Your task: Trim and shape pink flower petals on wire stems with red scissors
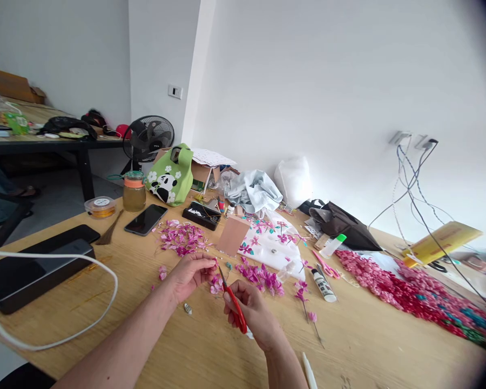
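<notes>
My left hand (189, 275) pinches a small pink petal piece (214, 265), partly hidden by the fingertips. In my right hand (253, 309) are red-handled scissors (238, 313), their dark blades pointing up beside the left fingertips. Whether the blades touch the piece, I cannot tell. A heap of pink-purple petals (184, 237) lies behind my left hand. Beyond the right hand spread more purple petals (263, 277). Several finished-looking purple flowers (281, 237) rest on a white sheet (275, 254), next to a pinkish-brown card (233, 235). Two stemmed flowers (302, 294) lie farther right.
A white cable (115, 286) loops across the left side near a black box-shaped device (44, 275). A phone (146, 219), a jar (134, 193) and a green panda bag (170, 175) stand behind. On the right are a glue bottle (324, 285), pink scissors (326, 265) and red-pink strands (400, 292).
</notes>
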A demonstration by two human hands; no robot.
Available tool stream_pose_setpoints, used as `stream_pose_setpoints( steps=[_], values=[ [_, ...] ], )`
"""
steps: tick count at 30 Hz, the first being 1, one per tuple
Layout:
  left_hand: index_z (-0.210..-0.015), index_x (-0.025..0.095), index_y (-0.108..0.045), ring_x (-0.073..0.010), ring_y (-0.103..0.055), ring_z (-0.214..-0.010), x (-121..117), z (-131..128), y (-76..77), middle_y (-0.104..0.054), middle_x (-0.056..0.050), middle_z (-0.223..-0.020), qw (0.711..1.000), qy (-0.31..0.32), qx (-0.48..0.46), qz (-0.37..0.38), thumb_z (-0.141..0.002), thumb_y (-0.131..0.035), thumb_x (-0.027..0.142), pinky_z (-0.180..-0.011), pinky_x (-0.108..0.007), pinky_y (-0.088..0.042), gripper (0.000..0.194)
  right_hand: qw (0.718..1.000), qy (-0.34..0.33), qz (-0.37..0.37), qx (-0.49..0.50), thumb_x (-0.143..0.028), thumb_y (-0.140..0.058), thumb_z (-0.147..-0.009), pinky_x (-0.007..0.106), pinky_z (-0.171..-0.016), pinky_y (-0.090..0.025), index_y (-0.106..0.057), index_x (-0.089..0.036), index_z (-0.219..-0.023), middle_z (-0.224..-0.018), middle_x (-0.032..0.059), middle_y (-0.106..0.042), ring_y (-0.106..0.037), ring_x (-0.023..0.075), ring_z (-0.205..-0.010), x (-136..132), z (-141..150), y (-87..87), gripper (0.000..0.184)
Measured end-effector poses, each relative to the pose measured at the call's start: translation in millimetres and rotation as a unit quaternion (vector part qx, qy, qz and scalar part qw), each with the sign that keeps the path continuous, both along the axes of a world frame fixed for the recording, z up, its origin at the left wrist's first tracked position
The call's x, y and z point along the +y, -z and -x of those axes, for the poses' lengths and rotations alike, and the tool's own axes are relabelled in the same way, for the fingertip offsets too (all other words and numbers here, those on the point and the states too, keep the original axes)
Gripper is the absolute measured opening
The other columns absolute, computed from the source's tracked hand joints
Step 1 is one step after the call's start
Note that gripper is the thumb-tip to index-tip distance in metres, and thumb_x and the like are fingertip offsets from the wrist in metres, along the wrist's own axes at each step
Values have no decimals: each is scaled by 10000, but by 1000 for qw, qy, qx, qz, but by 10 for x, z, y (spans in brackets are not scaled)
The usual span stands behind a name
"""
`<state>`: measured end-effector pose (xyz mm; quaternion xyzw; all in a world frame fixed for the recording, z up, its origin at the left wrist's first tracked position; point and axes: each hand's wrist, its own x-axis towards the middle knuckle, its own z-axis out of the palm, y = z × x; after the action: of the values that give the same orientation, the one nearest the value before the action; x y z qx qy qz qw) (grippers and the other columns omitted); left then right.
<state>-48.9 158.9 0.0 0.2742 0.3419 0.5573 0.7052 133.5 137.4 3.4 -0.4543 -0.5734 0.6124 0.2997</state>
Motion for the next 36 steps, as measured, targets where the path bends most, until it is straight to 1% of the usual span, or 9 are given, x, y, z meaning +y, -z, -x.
stream_pose_setpoints(
  steps=[5, 8, 12, 17, 21, 25, 30, 32, 36],
  values=[
    [-708, 123, -680, -116, -606, -574, -9, 3, -14, -653, -10, -618, 1000, 8, -5, 1, -569, -796, 164, -570, -228, -480, 186, 999, 25, -8, 39, -590, -708, -707, 199, -409, -365, -497, -166, -746, -597, 5, -605, -517, 98, -442, 39, -63, 45, 475],
    [-705, 131, -668, -137, -617, -577, -19, -3, -20, -669, -30, -618, 999, 36, 4, -5, -582, -795, 189, -556, -241, -481, 186, 996, 48, -13, 77, -545, -713, -734, 202, -425, -368, -509, -159, -756, -614, 8, -598, -526, 100, -459, 60, -71, 52, 437],
    [-732, 130, -668, -147, -622, -573, -39, -15, -20, -689, -53, -644, 997, 76, 21, -21, -614, -793, 218, -550, -254, -483, 193, 990, 81, -30, 115, -500, -741, -729, 203, -442, -378, -529, -151, -760, -634, 10, -594, -527, 99, -476, 75, -59, 52, 410],
    [-747, 128, -668, -147, -635, -575, -74, -28, -36, -699, -55, -666, 993, 101, 51, -17, -621, -805, 251, -569, -260, -492, 223, 985, 115, -49, 117, -527, -732, -723, 220, -451, -394, -556, -144, -776, -672, 38, -617, -521, 108, -488, 67, -49, 46, 425],
    [-754, 121, -661, -154, -641, -575, -81, -30, -45, -705, -70, -680, 988, 134, 71, -20, -634, -798, 278, -548, -251, -477, 240, 986, 116, -47, 110, -534, -727, -724, 217, -450, -392, -562, -143, -797, -686, 45, -628, -520, 109, -497, 56, -46, 33, 430],
    [-765, 123, -669, -138, -633, -592, -67, -25, -21, -698, -53, -680, 988, 138, 63, -30, -648, -790, 264, -595, -252, -481, 220, 987, 90, -59, 118, -498, -693, -782, 216, -473, -397, -564, -147, -801, -651, 28, -614, -517, 101, -498, 36, -61, 15, 374],
    [-778, 110, -703, -112, -592, -557, -38, -5, 3, -666, -29, -639, 990, 117, 79, -15, -634, -783, 237, -576, -237, -453, 207, 987, 16, -44, 151, -457, -680, -806, 208, -419, -379, -535, -157, -735, -626, 14, -590, -511, 98, -451, 9, -140, -49, 340],
    [-777, 101, -711, -112, -580, -553, -23, 11, 2, -655, -31, -631, 988, 122, 94, -14, -632, -763, 228, -562, -237, -437, 200, 989, -27, -30, 139, -456, -675, -809, 198, -385, -352, -524, -159, -707, -584, 3, -571, -493, 91, -412, 6, -195, -81, 349],
    [-747, 106, -709, -98, -533, -517, 2, 47, 4, -637, -23, -617, 979, 147, 139, -39, -643, -697, 215, -517, -231, -385, 151, 991, -102, -2, 82, -469, -675, -805, 176, -348, -320, -512, -157, -684, -551, -3, -560, -479, 79, -376, 18, -329, -118, 372]
  ],
)
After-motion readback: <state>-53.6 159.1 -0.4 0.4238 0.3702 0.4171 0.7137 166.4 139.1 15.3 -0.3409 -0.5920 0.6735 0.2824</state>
